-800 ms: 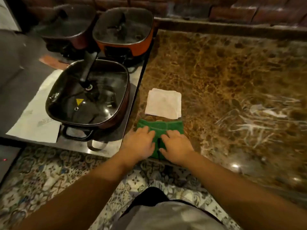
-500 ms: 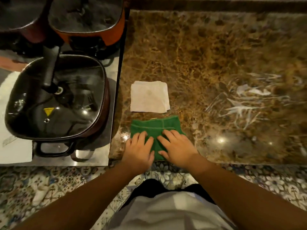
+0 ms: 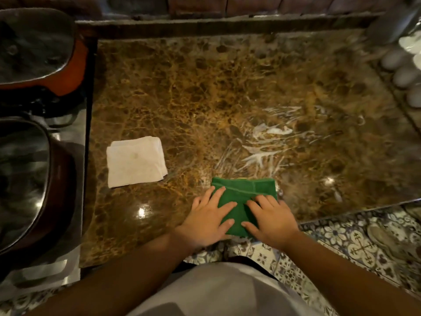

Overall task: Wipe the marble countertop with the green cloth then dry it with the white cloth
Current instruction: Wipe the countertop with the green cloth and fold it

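A folded green cloth (image 3: 242,192) lies flat on the brown marble countertop (image 3: 205,99) near its front edge. My left hand (image 3: 208,220) presses on the cloth's left part with fingers spread. My right hand (image 3: 270,218) presses on its right part, palm down. A folded white cloth (image 3: 135,160) lies untouched on the marble to the left, farther back. White smears and wet streaks (image 3: 266,144) mark the marble just beyond the green cloth, to the right.
Lidded electric pans stand left of the counter: a dark one (image 3: 25,183) at the front, an orange one (image 3: 38,53) behind. White eggs (image 3: 403,74) lie at the far right. A brick wall (image 3: 227,5) backs the counter. Patterned floor tiles (image 3: 353,242) lie below the front edge.
Both hands have slid the green cloth to the right along the front edge, away from the white cloth. The view has also shifted right.
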